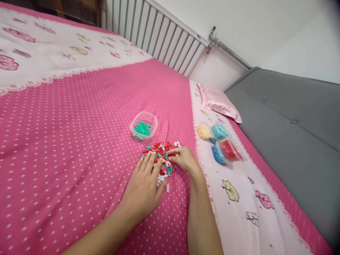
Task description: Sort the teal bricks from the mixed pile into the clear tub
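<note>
A loose pile of small toy bricks (pixel 160 146), red, white, green and pink, lies on the pink dotted bedsheet in front of me. My left hand (pixel 144 182) rests flat with fingers spread over the pile's near left side, covering part of it. From the right, my right hand (pixel 183 158) reaches into the pile, thumb and forefinger pinched at a small green brick (pixel 166 156). Just beyond the pile stands a clear plastic tub (pixel 153 123) with green bricks (pixel 142 128) in it.
To the right sit several clear tubs: yellow bricks (pixel 204 131), teal bricks (pixel 219 131), blue bricks (pixel 218 154) and red bricks (pixel 230 150). A pink pillow (pixel 219 102) lies farther back by the grey headboard (pixel 287 124). White railings (pixel 159 33) edge the bed's far side.
</note>
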`<action>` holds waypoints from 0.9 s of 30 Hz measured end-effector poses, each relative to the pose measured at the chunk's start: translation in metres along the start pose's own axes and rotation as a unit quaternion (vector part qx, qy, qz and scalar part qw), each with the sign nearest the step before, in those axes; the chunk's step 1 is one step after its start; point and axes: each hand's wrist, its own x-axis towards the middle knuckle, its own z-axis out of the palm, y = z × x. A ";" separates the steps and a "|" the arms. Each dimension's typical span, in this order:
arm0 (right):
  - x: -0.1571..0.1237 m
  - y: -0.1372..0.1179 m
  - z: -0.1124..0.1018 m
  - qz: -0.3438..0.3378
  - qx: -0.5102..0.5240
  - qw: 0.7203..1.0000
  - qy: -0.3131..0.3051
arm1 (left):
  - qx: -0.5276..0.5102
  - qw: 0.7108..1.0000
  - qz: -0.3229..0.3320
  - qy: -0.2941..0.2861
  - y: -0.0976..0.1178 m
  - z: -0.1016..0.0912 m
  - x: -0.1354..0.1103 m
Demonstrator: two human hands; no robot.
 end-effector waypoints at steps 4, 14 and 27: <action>0.001 -0.003 -0.001 -0.014 -0.069 0.997 -0.013 | 0.009 1.000 0.001 0.004 0.000 0.001 0.001; -0.001 -0.007 0.003 0.013 -0.055 0.998 0.002 | 0.019 1.000 0.009 0.013 -0.001 0.001 -0.001; 0.003 -0.009 0.000 0.020 0.260 0.960 0.100 | 0.014 1.000 0.010 0.014 -0.001 0.001 0.000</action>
